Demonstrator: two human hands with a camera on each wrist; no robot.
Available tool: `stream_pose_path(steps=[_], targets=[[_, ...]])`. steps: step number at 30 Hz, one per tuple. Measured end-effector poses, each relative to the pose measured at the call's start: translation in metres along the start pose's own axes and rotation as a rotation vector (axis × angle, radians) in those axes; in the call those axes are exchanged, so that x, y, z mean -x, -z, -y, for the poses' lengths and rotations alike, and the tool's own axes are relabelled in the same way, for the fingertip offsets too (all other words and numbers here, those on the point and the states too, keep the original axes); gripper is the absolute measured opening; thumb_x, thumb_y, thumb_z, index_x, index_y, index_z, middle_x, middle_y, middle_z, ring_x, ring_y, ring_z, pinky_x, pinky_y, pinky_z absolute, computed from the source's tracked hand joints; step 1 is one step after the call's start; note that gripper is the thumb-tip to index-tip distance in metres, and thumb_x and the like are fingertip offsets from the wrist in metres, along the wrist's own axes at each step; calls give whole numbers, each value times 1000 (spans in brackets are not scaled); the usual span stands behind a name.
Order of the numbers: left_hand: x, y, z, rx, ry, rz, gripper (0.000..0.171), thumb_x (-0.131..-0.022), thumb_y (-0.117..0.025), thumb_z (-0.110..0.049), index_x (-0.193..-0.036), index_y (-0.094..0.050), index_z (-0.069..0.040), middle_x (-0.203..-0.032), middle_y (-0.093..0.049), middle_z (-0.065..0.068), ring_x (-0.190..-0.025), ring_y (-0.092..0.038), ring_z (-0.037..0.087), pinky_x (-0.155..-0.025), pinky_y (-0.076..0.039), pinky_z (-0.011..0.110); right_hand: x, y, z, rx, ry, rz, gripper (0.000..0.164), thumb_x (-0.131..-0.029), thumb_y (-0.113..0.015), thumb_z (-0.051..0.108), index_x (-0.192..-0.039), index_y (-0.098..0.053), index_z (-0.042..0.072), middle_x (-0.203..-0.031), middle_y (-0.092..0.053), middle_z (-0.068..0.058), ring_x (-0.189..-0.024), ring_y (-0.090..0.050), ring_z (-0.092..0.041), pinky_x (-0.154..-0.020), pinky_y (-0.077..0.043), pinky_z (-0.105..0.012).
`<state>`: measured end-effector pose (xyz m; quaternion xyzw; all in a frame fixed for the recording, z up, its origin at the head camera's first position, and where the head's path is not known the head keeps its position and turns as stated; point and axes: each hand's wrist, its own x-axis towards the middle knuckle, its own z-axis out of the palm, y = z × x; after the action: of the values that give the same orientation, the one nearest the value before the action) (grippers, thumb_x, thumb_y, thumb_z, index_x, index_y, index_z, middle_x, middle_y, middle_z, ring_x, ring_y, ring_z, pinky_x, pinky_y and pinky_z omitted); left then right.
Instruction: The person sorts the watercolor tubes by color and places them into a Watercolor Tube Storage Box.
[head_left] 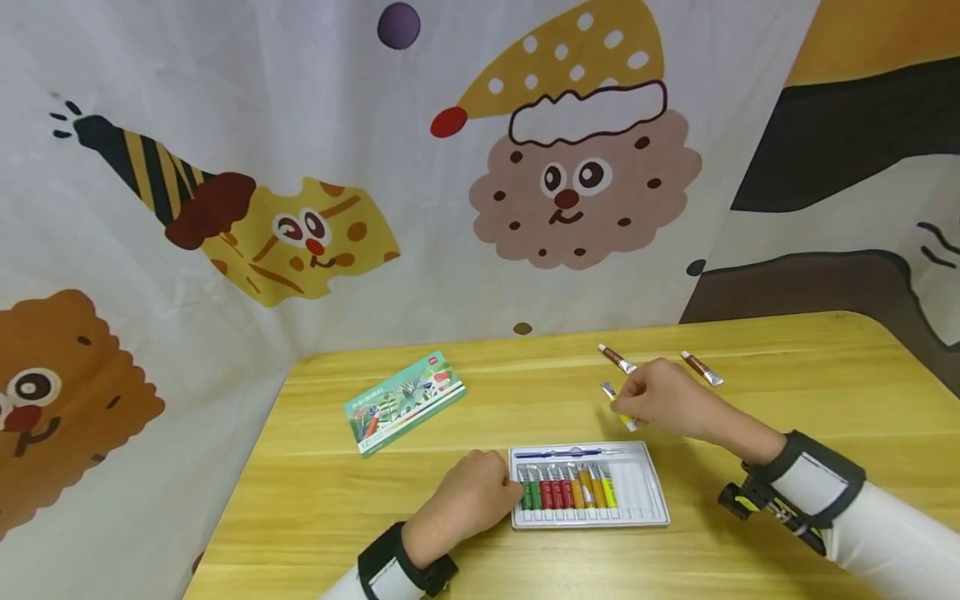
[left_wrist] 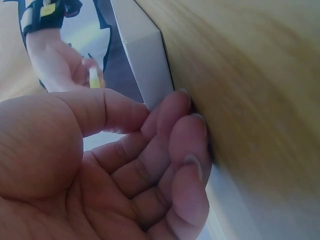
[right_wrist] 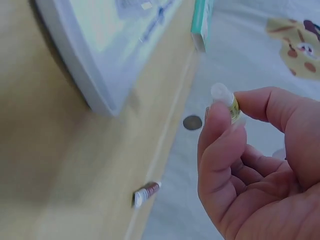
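A white plastic tray [head_left: 657,508] lies on the table, with a row of green, red, orange and yellow paint tubes [head_left: 557,492] in its left and middle slots. Along its top lies a slim blue paintbrush [head_left: 566,453]. My left hand [head_left: 468,496] pinches the tray's left edge between thumb and curled fingers; the left wrist view shows the tray wall [left_wrist: 145,55] at the fingertips. Above the tray's right part, my right hand [head_left: 667,402] holds a small yellow paint tube [head_left: 624,414] between thumb and fingers. Its white cap [right_wrist: 219,92] shows in the right wrist view.
Two brown paint tubes, one [head_left: 615,357] just behind my right hand and another [head_left: 702,368] farther right, lie toward the table's back edge. A flat green paint box [head_left: 405,402] lies at the back left. Behind the table hangs a printed cloth [head_left: 420,283].
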<state>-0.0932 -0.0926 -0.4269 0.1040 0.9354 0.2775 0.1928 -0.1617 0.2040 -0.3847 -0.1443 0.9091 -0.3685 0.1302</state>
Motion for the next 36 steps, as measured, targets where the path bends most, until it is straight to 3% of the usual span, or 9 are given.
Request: stream_pose_path(steps=[16, 22, 28, 36], targets=[[0, -1, 0, -18, 7, -14, 47, -92, -69, -16, -53, -43, -18, -48, -35, -7, -41, -36, 8, -42, -27, 24, 53, -41, -3, -91, -7, 22, 10, -92, -73, 12, -83, -75, 8, -63, -62, 2, -54, -50, -10, -47, -37, -23], [1, 0, 0, -13, 1, -9, 48, -92, -68, -15, -53, -42, -17, -48, -34, -8, -41, -37, 9, -42, -27, 24, 57, -54, -6, -95, 2, 32, 14, -91, -73, 10, -78, -75, 12, -61, -62, 4, -51, -49, -8, -47, -40, -23], [3, 2, -3, -27, -7, -10, 47, -92, -68, -14, -53, -42, -16, -49, -33, -7, -42, -37, 9, -43, -28, 25, 57, -61, -6, -110, -13, 52, 22, -92, -71, 9, -71, -72, 14, -56, -59, 3, -48, -41, -7, -46, -34, -22], [4, 2, -4, -36, -3, -8, 47, -92, -68, -14, -53, -42, -16, -48, -33, -8, -42, -36, 9, -43, -27, 25, 55, -64, -6, -120, -53, 51, 15, -92, -72, 8, -78, -75, 11, -54, -58, 2, -46, -43, -8, -45, -30, -20]])
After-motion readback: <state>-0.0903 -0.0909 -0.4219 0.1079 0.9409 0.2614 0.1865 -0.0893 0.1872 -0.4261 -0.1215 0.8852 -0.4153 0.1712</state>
